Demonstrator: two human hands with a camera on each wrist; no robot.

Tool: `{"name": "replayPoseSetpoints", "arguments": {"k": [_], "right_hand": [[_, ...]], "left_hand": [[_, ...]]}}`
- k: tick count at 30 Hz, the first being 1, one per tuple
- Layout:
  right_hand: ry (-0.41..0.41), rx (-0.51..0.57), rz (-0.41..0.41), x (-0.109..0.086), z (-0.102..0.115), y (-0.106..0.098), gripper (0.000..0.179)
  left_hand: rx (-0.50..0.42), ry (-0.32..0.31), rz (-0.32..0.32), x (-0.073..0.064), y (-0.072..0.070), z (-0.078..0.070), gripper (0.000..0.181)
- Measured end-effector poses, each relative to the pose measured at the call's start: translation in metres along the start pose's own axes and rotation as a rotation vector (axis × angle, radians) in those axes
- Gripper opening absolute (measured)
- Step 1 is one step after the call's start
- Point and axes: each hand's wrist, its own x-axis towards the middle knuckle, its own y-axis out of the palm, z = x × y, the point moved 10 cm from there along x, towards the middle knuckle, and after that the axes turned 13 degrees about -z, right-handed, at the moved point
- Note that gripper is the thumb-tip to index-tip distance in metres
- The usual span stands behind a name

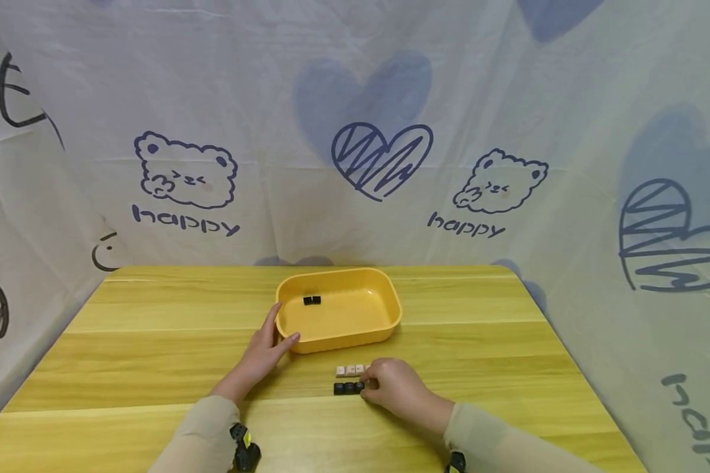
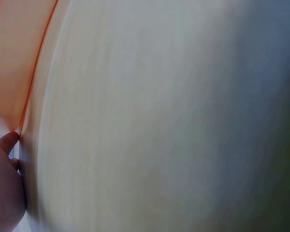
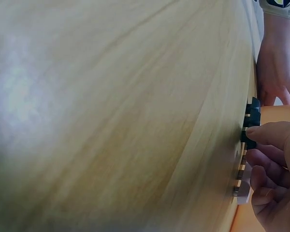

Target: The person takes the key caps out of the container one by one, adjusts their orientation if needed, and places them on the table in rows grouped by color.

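Three black keycaps stand in a short row on the table, in front of a row of pale keycaps. At the right end of the black row, my right hand pinches the end keycap between thumb and fingers. Its fingers hide part of the pale row in the head view. My left hand rests against the near left corner of a yellow plastic tray, thumb and fingers spread along its rim. Inside the tray, towards its left, lie two black keycaps.
The wood-grain table runs back to a pale hanging cloth printed with hearts and bears. Black wrist devices sit at the cuffs of both sleeves.
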Motion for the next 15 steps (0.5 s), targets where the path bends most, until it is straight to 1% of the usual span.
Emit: {"name": "replayPoseSetpoints", "arguments": {"k": [11, 15], "right_hand": [[0.016, 0.031, 0.018, -0.0011, -0.0009, 0.0009, 0.015], [0.023, 0.075, 0.014, -0.0009, -0.0009, -0.0022, 0.015]], "left_hand": [[0.007, -0.001, -0.003, -0.0011, -0.0001, 0.0, 0.087], [0.003, 0.002, -0.003, -0.0022, -0.0001, -0.0006, 0.088]]}}
